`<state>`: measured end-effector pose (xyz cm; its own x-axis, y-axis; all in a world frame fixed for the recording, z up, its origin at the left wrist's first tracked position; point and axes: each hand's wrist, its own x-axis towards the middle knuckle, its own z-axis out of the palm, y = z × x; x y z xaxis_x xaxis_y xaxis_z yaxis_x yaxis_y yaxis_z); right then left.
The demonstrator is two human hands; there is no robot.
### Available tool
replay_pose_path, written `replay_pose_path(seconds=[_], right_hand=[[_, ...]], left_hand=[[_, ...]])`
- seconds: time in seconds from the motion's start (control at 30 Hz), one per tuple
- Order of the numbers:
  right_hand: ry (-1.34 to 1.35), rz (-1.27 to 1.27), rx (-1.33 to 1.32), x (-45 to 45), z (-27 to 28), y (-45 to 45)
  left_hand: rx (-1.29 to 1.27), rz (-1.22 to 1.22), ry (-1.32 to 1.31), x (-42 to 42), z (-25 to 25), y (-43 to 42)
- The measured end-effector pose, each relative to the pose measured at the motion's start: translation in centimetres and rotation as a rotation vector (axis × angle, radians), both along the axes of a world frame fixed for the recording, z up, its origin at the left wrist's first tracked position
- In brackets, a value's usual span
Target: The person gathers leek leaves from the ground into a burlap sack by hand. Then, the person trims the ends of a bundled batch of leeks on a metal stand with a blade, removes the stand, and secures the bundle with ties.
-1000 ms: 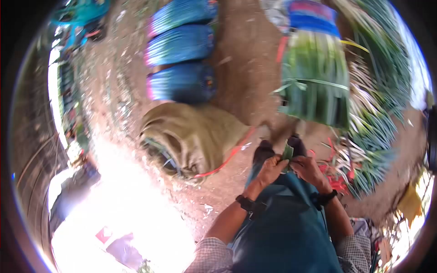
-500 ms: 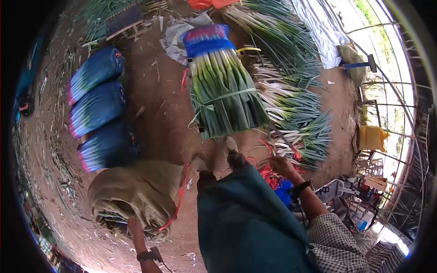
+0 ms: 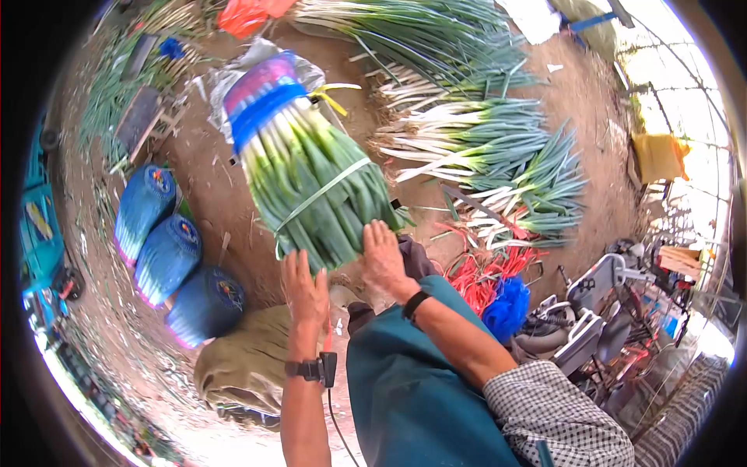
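Note:
A large bundle of leeks (image 3: 338,226) lies in front of me, its leafy end toward me. A blue band (image 3: 268,110) wraps its white stalk end, and a pale green tie (image 3: 320,193) crosses the leaves. My left hand (image 3: 308,294) is at the near left corner of the leaves, fingers stretched out. At the near right edge, my right hand (image 3: 384,258) rests against the leaf tips with its fingers extended. Neither hand grips anything. A yellow strip (image 3: 333,96) sticks out by the blue band.
Loose leeks (image 3: 475,148) lie in piles to the right. Red strips (image 3: 476,284) and a blue bunch of ties (image 3: 507,308) are beside my right leg. Several blue-wrapped bundles (image 3: 167,257) stand left, near a brown cloth (image 3: 245,354). A scooter (image 3: 587,311) is at right.
My left hand has come from the brown cloth, and my right hand from the red strips, to the bundle's leafy end. The view has turned, and the bundle appears further left.

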<state>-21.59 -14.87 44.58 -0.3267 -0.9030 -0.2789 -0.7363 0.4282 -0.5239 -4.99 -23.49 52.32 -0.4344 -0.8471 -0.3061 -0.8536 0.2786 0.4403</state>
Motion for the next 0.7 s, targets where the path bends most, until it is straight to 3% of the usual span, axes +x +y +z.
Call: replay_pose_path(seconds=[0.07, 0.2, 0.3, 0.33, 0.37, 0.4, 0.47, 0.57, 0.6, 0.7], right_hand=[[-0.059, -0.041, -0.007, -0.3, 0.7, -0.4], [-0.205, -0.01, -0.167, -3.5, 1.7, 0.7], [-0.631, -0.088, -0.258, -7.8, 2.0, 4.1], [-0.624, -0.249, -0.389, -9.0, 0.7, 6.1], [-0.646, -0.372, -0.161, -11.1, -0.1, 7.4], [-0.488, -0.468, -0.229, -12.3, -2.3, 8.4], [-0.331, -0.391, 0.101, -15.0, -6.0, 10.1], [-0.532, -0.389, 0.282, -17.1, -9.8, 13.9], [-0.517, -0.429, 0.249, -17.1, -11.0, 16.4], [-0.564, -0.679, 0.135, -19.6, -6.7, 20.5]], left_hand=[[-0.054, -0.162, -0.027, -6.1, 0.2, -2.8], [-0.164, -0.505, -0.025, -15.4, -5.5, -5.6], [-0.154, -0.623, -0.112, -17.3, -10.1, -5.6], [-0.177, -0.643, -0.155, -17.3, -10.6, -5.2], [-0.201, -0.66, -0.202, -17.3, -10.9, -4.9], [-0.184, -0.663, -0.212, -17.2, -11.1, -4.9], [-0.191, -0.685, -0.238, -17.0, -11.6, -4.7], [-0.215, -0.657, -0.171, -18.4, -10.1, -4.5], [-0.248, -0.618, -0.101, -18.7, -9.3, -3.7], [-0.175, -0.634, 0.261, -18.5, -6.0, 1.8]])
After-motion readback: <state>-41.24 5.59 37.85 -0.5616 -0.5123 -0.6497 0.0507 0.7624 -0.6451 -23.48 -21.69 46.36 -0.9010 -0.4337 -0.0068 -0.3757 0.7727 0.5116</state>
